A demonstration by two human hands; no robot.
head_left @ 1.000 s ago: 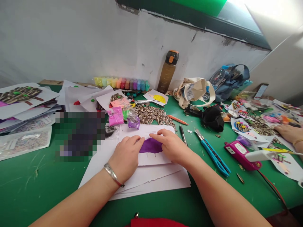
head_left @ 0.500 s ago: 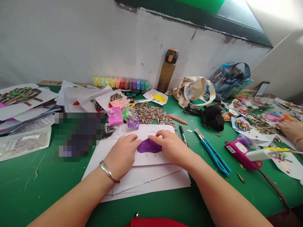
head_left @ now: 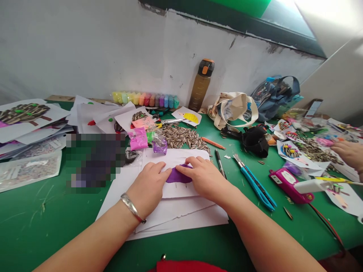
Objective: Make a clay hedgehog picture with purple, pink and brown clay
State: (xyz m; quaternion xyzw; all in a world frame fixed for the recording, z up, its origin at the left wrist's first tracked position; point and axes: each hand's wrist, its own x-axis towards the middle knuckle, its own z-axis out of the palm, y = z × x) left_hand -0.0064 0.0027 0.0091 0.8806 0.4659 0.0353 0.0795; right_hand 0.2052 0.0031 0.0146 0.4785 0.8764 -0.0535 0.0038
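A flat patch of purple modelling clay (head_left: 177,177) lies on the top sheet of white paper (head_left: 170,192), with short pencil strokes below it. My left hand (head_left: 149,186) rests on the paper, open, its thumb touching the clay's left edge. From the right, my right hand (head_left: 206,176) reaches over the clay and presses an outstretched index finger on it; it is open too. Both hands partly cover the clay's ends. Beyond the sheet lie a purple clay packet (head_left: 160,145), a pink clay packet (head_left: 138,138) and a heap of striped sunflower seeds (head_left: 181,136).
Right of the paper lie a black pen (head_left: 220,163), a blue utility knife (head_left: 256,185) and a magenta glue gun (head_left: 292,186). A brown bottle (head_left: 200,86) stands by the wall. Seed-covered pictures (head_left: 25,115) are stacked at left. Another person's hand (head_left: 348,154) is at far right.
My right index finger has shifted slightly left across the clay. My left hand has moved a little to the right. The other person's hand has shifted slightly.
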